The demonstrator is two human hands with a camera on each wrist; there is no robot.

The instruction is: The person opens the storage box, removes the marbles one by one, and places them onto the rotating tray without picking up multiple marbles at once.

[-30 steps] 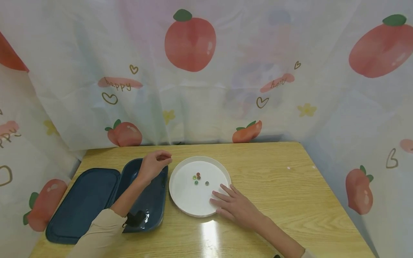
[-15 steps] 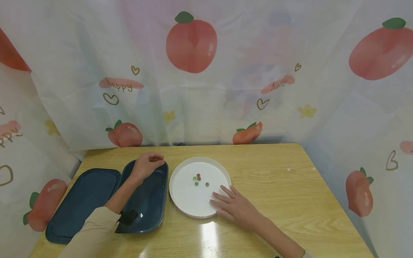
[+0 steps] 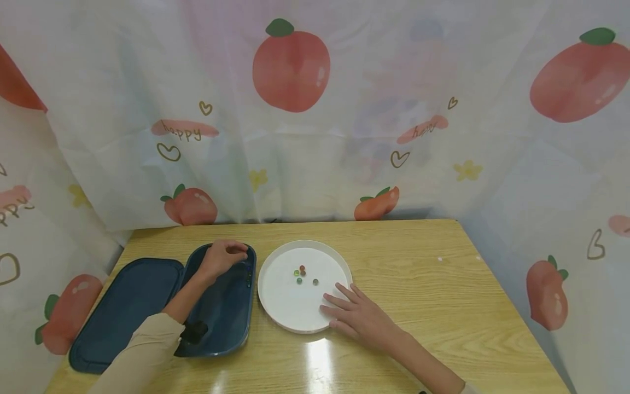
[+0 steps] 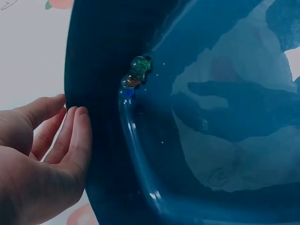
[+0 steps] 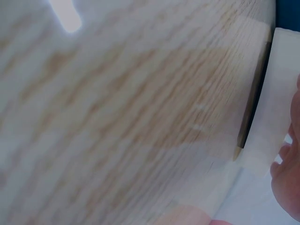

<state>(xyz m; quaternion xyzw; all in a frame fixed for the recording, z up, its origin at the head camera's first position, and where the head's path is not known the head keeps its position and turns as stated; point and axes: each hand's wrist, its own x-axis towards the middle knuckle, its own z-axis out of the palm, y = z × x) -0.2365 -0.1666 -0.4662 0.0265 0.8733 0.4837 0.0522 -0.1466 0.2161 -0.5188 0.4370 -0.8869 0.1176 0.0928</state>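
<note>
My left hand hovers over the far end of a dark blue open container. In the left wrist view its fingers are loosely bent beside the container's wall, with no object visible between thumb and fingers. Several glass marbles, green, reddish and blue, lie in a row along the container's inner edge. A round white tray stands right of the container and holds several marbles. My right hand, fingers spread, rests at the tray's right rim; the right wrist view shows only part of it.
A flat dark blue lid lies left of the container, against its side. Everything stands on a wood-grain table. Behind and beside the table hangs a fruit-print curtain.
My left hand has moved left and slightly down, from near the tray-side rim to over the container. The right hand and the tray's marbles stay in place.
</note>
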